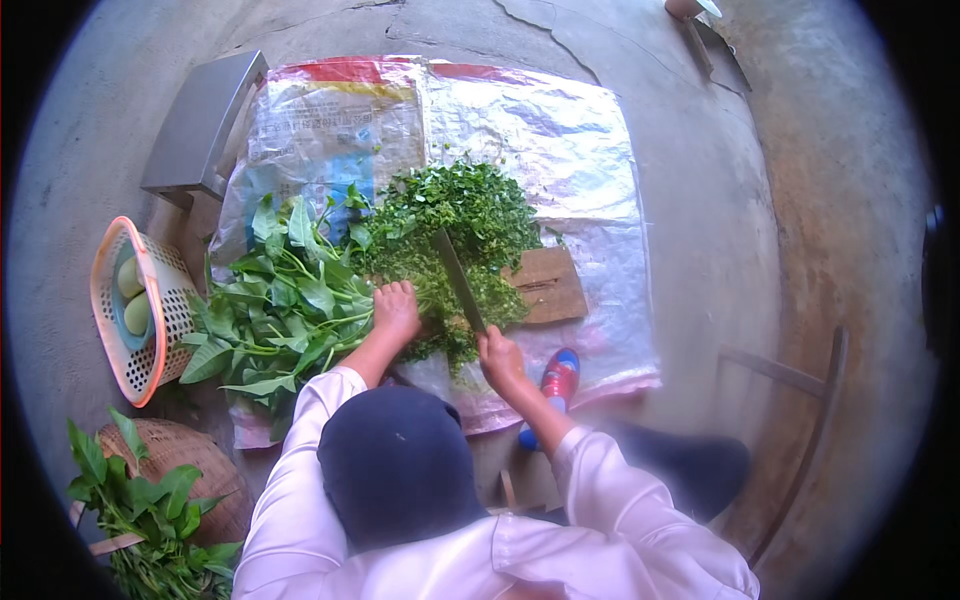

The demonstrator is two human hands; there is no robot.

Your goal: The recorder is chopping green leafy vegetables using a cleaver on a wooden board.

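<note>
My left hand (397, 309) is closed around the stems of a bunch of leafy greens (300, 300), whose long pointed leaves spread out to the left. My right hand (501, 360) grips the handle of a long-bladed knife (459, 281). Its dark blade reaches up and left over a heap of finely chopped greens (457, 202). Under the heap lies a wooden cutting board (545, 285); only its right end shows plainly. How far the blade touches the greens I cannot tell.
Flattened woven plastic sacks (570, 157) cover the concrete floor. A metal stool (202, 124) stands at upper left, a perforated plastic basket (169, 300) with pale green vegetables (135, 311) below it. At lower left, more greens (150, 502) lie against a woven basket (187, 457). My shoe (561, 375) rests on the sack.
</note>
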